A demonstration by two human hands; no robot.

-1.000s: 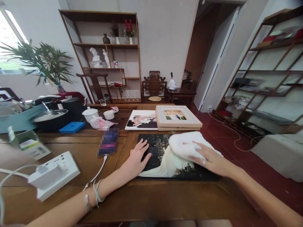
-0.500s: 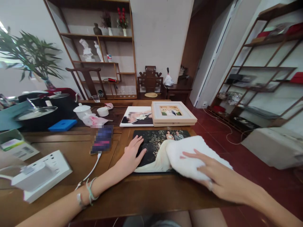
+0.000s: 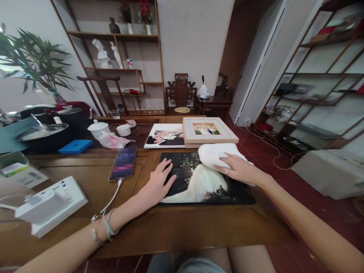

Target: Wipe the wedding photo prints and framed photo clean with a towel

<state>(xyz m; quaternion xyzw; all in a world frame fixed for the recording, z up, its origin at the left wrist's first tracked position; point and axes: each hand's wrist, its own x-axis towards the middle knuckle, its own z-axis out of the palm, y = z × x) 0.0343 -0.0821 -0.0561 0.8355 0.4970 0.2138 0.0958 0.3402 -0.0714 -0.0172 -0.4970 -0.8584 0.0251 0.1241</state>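
A dark wedding photo panel (image 3: 196, 185) lies flat on the wooden table in front of me. My left hand (image 3: 162, 178) rests with fingers spread on its left edge. At its upper right, my right hand (image 3: 237, 167) grips a folded white towel (image 3: 216, 153) and presses it against the surface. The towel covers the upper right part of the picture. Just behind the panel lie a white-edged photo print (image 3: 165, 141) and a light wooden picture frame (image 3: 227, 132), side by side.
On the left are a white power strip (image 3: 71, 197), a phone (image 3: 123, 163) on a charging cable, a blue box (image 3: 75, 146), a white lidded bowl (image 3: 98, 129) and a black pan (image 3: 42, 138). The table's front edge (image 3: 199, 248) runs close to my lap.
My right hand has moved the towel away from me, from the panel's lower right to its upper right, uncovering the lower part. My left hand stays in place on the panel.
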